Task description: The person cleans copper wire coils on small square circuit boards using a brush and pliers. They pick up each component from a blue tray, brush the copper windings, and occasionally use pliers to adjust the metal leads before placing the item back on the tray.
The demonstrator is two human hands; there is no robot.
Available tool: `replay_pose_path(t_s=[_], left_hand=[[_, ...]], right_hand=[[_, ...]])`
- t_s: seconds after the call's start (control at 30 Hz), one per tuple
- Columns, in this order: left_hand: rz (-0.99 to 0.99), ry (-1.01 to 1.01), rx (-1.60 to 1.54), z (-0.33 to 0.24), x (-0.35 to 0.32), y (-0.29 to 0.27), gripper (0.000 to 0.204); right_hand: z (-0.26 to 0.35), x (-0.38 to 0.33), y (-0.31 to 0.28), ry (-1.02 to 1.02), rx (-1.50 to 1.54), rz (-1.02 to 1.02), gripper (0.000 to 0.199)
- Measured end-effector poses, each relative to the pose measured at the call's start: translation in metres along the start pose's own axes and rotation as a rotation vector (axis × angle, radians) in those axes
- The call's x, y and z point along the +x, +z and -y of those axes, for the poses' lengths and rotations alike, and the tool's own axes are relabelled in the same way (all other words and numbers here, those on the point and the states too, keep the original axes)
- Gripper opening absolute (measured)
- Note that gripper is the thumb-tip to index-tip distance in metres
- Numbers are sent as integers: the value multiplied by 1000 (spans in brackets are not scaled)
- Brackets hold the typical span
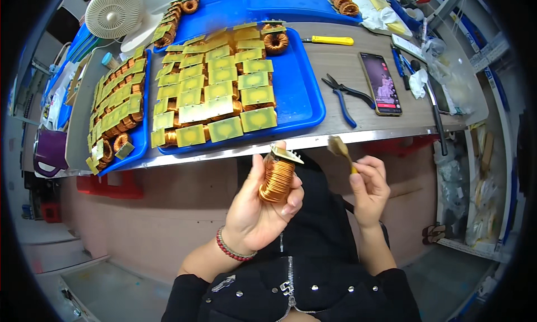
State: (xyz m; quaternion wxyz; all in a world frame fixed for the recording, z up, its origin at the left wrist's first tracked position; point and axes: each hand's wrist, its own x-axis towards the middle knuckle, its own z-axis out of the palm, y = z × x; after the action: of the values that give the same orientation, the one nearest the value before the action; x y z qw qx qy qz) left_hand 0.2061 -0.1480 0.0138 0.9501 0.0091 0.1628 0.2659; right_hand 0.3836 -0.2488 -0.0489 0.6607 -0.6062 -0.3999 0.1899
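A copper-wound toroidal coil (277, 180) with a small board (287, 155) on its top end sits in my left hand (249, 209), the fingers wrapped round it in front of the bench edge. Between the thumb and fingers of my right hand (370, 189) is a small brush (342, 148) with a yellow handle and brownish bristles. Its bristle end points up and left, apart from the coil. Beyond my left hand, a blue tray (305, 93) carries rows of similar coils topped with yellow-green boards (225, 130).
A second blue tray (146, 115) of coils stands at the left, by a white fan (114, 12) and a purple mug (50, 152). On the bench lie pliers (348, 96), a yellow-handled cutter (332, 41) and a phone (380, 84). Red stools (109, 185) stand below.
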Motion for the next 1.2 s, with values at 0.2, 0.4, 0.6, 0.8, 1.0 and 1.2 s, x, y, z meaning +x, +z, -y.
replay_pose_path(t_s=[0.2, 0.4, 0.6, 0.8, 1.0, 1.2], left_hand=[[101, -9, -50, 0, 5, 6, 44], [145, -171, 18, 3, 7, 7, 66], [310, -346, 68, 2, 13, -3, 79], [250, -171, 485, -20, 18, -11, 69], [1, 108, 766, -33, -4, -38, 39], [-135, 407, 914, -60, -23, -56, 37]], right_hand=[[7, 18, 14, 107, 366, 143, 28], [55, 66, 17, 215, 399, 562, 58], [69, 94, 30, 298, 307, 873, 39], [71, 143, 53, -330, -143, 647, 31], [24, 218, 80, -477, -705, 509, 32], [-9, 237, 120, -442, -734, 510, 42]])
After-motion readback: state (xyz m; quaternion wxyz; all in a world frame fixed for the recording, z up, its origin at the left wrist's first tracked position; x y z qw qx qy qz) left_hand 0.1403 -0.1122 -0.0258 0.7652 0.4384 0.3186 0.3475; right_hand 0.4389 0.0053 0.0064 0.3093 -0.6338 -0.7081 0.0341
